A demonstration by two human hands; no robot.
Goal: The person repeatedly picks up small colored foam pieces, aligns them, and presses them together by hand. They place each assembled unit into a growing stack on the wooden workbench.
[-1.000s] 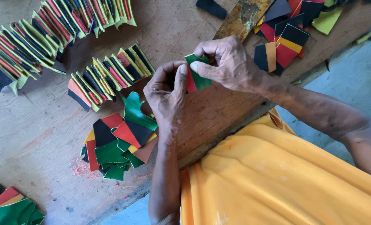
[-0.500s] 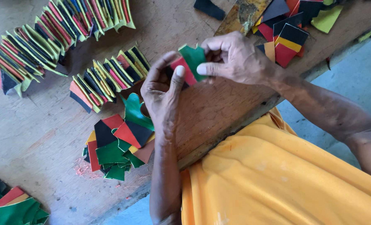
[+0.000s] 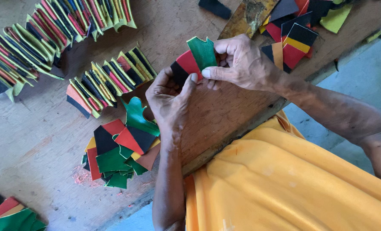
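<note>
Hands meet above the wooden table (image 3: 224, 115) — the left hand (image 3: 171, 100) and right hand (image 3: 241, 64) both pinch a small red, black and green leather piece (image 3: 194, 60), held up at centre. Loose cut pieces (image 3: 120, 152) lie near left; striped stacks (image 3: 109, 81) farther left.

1. The left hand (image 3: 170, 99) and right hand (image 3: 241, 64) together pinch a small striped piece (image 3: 193, 60) of black, red and green above the wooden table (image 3: 36, 145).
2. A loose pile of cut pieces (image 3: 120, 154) lies just left of the left wrist.
3. Rows of folded striped pieces (image 3: 109, 79) lie farther up the table.
4. More pieces (image 3: 295, 36) sit beyond the right hand.
</note>
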